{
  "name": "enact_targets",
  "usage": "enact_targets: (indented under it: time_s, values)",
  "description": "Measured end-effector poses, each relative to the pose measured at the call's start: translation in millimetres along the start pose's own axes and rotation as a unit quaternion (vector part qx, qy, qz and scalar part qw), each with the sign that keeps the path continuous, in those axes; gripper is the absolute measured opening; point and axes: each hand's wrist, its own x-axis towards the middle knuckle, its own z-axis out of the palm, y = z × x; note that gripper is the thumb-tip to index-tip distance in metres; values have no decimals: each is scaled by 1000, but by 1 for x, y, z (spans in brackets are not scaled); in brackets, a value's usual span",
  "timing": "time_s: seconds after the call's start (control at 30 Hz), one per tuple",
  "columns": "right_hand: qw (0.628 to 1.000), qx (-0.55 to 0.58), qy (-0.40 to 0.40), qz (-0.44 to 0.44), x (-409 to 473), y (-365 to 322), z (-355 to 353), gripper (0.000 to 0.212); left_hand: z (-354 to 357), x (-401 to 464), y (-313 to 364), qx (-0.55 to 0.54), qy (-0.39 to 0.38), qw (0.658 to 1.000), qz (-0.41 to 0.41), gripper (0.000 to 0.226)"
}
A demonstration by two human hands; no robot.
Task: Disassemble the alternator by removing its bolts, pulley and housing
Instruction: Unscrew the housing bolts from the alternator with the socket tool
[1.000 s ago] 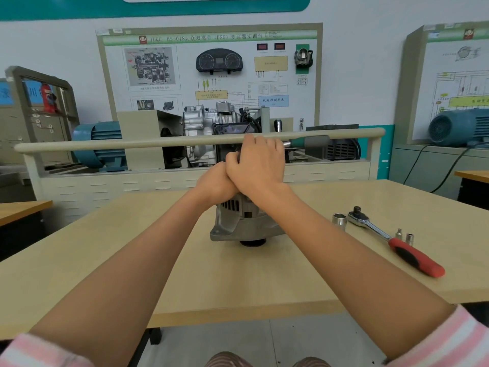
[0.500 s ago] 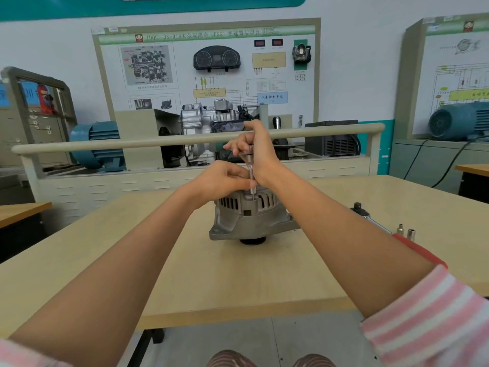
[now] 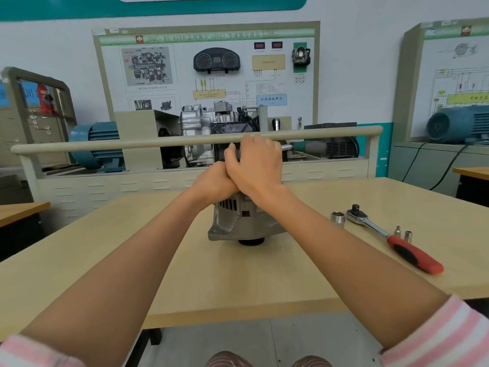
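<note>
Both hands, the right hand (image 3: 255,168) over the left hand (image 3: 211,182), sit atop the alternator (image 3: 243,221) on the tabletop (image 3: 92,260), their grip hidden from me.

Alternator (image 3: 246,221) top hidden under hands; grip unclear.

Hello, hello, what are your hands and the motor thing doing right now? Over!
Both hands, left and right, on top of alternator, grip hidden. Alternator on table. Ratchet idle. Nothing blocking.

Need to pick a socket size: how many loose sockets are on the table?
3: large socket beside the ratchet head; two small sockets by its red handle.
</note>
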Motion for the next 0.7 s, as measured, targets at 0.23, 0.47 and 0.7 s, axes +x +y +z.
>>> enact_targets:
  time_s: [0.23,0.47,0.7]
  values:
    - [910,398,-50,107,12,5,3,48,-1,1,-2,-62,-37,997,2,11]
    - [764,592,-138,219,26,1,2,51,-4,-1,0,-76,-58,995,-4,15]
    - [998,55,-6,4,0,4,5,26,-1,2,-1,-38,1,999,-9,13]
